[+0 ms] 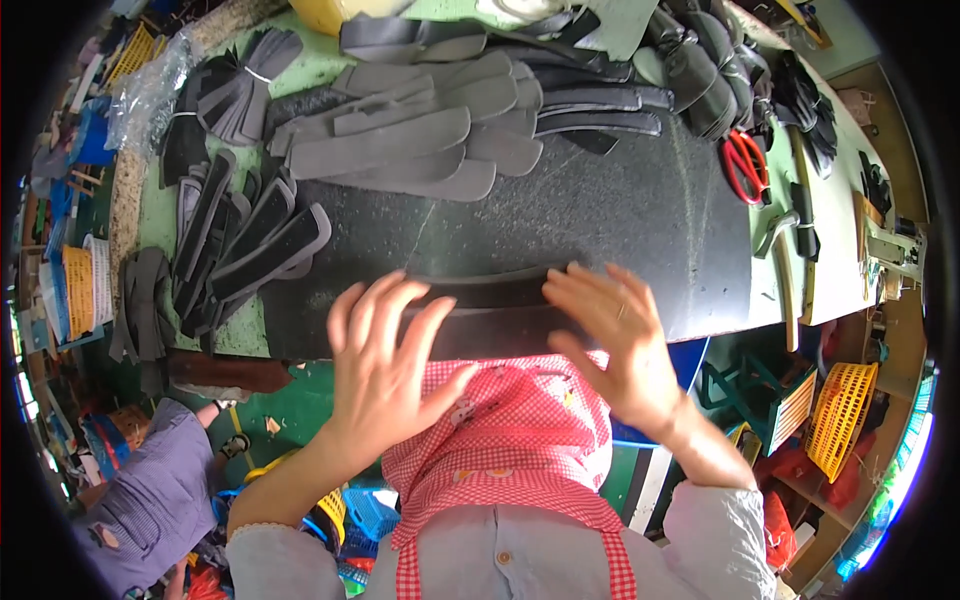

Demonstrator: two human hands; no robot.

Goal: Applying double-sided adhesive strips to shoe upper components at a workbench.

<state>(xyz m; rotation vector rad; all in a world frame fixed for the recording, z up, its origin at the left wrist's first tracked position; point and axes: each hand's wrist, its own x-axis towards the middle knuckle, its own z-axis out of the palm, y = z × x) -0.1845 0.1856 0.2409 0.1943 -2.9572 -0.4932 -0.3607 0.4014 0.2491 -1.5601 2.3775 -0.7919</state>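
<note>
**Both palms flat on a dark strip at the near edge of the stone slab**

The left hand (385, 365) lies spread, fingers open and not clenched, pressing on a long, dark, slightly curved strip of leather-like material (490, 305) that sits across the near edge of a black speckled stone slab (620, 215). Done well, the pressure should stay even across the palm, with the strip kept square to the slab's edge so it does not creep toward the red-and-white checked apron (510, 430) below the hands. Beyond the left hand's fingertips lie rows of grey foam sole-shaped pieces (400, 135).

The right hand (610, 335) is likewise open and flat, its fingers on the strip's right end, grasping nothing. Far beyond it rest red-handled scissors (744, 165).

Lower right of the right hand, an orange plastic mesh basket (842, 415) stands tilted on the floor; its contents cannot be made out.
</note>
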